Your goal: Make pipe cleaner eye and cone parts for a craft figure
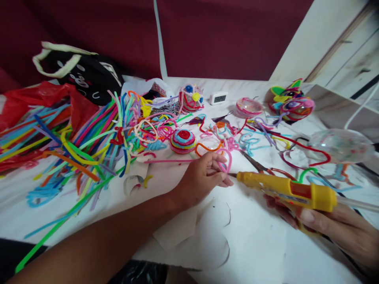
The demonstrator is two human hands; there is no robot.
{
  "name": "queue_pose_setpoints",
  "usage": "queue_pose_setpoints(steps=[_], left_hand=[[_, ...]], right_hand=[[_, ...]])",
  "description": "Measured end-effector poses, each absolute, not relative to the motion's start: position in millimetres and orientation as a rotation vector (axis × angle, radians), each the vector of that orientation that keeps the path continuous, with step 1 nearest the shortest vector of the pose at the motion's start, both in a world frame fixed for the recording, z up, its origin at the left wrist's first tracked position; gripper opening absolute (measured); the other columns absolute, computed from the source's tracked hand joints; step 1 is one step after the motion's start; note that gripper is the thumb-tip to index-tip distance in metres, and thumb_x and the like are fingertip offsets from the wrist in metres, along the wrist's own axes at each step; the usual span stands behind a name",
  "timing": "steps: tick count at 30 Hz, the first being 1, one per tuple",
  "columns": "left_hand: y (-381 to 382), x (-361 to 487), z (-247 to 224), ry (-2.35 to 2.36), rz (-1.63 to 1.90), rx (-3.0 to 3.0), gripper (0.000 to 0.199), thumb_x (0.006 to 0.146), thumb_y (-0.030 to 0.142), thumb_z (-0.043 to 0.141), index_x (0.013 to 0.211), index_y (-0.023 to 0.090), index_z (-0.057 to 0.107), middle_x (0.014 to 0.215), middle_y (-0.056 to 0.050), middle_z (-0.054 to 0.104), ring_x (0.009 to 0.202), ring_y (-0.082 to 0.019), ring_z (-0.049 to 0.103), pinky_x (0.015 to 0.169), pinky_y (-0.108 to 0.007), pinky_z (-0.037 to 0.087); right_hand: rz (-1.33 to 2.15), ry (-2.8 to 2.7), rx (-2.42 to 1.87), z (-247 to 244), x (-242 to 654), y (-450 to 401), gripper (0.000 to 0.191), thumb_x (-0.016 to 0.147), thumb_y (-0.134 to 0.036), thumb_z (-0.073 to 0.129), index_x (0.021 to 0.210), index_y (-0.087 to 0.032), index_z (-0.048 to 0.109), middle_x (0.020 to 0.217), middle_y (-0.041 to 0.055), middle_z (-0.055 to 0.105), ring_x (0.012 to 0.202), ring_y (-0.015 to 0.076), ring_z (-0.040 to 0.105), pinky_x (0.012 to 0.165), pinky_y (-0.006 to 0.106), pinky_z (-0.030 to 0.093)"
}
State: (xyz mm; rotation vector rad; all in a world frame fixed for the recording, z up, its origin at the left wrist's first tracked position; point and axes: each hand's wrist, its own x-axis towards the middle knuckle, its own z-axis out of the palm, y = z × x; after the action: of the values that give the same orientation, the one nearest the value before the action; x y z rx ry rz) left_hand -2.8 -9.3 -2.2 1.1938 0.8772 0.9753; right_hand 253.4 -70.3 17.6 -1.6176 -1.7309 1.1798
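White worktop (257,244) stretches across the frame. Right of centre, the yellow glue gun (275,185) points left, its long axis nearly level; the right hand (331,227) is wrapped around it. At centre, the left hand (205,171), fingers loosely curled, holds the pink loop (230,159) just beside the nozzle (233,174), contact unclear.

My left hand (204,175) holds a looped pink pipe cleaner (230,161). My right hand (334,228) grips a yellow glue gun (272,184).
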Motion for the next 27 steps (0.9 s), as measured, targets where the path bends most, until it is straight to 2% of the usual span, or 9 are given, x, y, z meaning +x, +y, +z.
queue_pose_setpoints(steps=[4, 10, 16, 27], left_hand=[[-8.8, -3.0, -2.4, 0.869, 0.977, 1.207, 0.023, 0.076, 0.01, 0.058, 0.096, 0.015, 0.049, 0.071, 0.003, 0.057, 0.067, -0.014, 0.068, 0.067, -0.031, 0.058], [-9.4, -3.4, -3.6, 0.875, 0.98, 1.222, 0.023, 0.076, 0.01, 0.058, 0.096, 0.015, 0.049, 0.071, 0.003, 0.057, 0.067, -0.014, 0.068, 0.066, -0.03, 0.057], [-9.4, -3.2, -2.9, 0.882, 0.985, 1.223, 0.022, 0.076, 0.011, 0.058, 0.096, 0.015, 0.049, 0.072, 0.003, 0.056, 0.067, -0.014, 0.068, 0.066, -0.029, 0.057], [-9.4, -3.3, -2.8, 0.89, 0.98, 1.238, 0.022, 0.076, 0.014, 0.059, 0.096, 0.016, 0.049, 0.072, 0.003, 0.056, 0.068, -0.015, 0.068, 0.067, -0.03, 0.057]], right_hand=[[1.209, -1.74, -1.753, 19.3, 254.0, -69.8, 0.056, 0.069, -0.067, 0.054, 0.106, -0.029, 0.07, 0.117, 0.0027, 0.066, 0.111, 0.038, 0.055, 0.1, 0.054, 0.035], [1.21, -1.607, -1.792, 27.1, 241.9, -72.9, 0.056, 0.068, -0.068, 0.053, 0.102, -0.028, 0.072, 0.116, 0.003, 0.066, 0.115, 0.0382, 0.051, 0.106, 0.057, 0.024], [1.185, -1.682, -1.745, 24.7, 245.5, -72.1, 0.055, 0.068, -0.065, 0.055, 0.106, -0.028, 0.071, 0.116, 0.003, 0.066, 0.111, 0.0378, 0.054, 0.1, 0.053, 0.037], [1.13, -1.723, -1.724, 19.8, 251.3, -71.1, 0.051, 0.071, -0.064, 0.053, 0.103, -0.028, 0.072, 0.107, 0.0013, 0.07, 0.102, 0.0337, 0.06, 0.095, 0.047, 0.045]])
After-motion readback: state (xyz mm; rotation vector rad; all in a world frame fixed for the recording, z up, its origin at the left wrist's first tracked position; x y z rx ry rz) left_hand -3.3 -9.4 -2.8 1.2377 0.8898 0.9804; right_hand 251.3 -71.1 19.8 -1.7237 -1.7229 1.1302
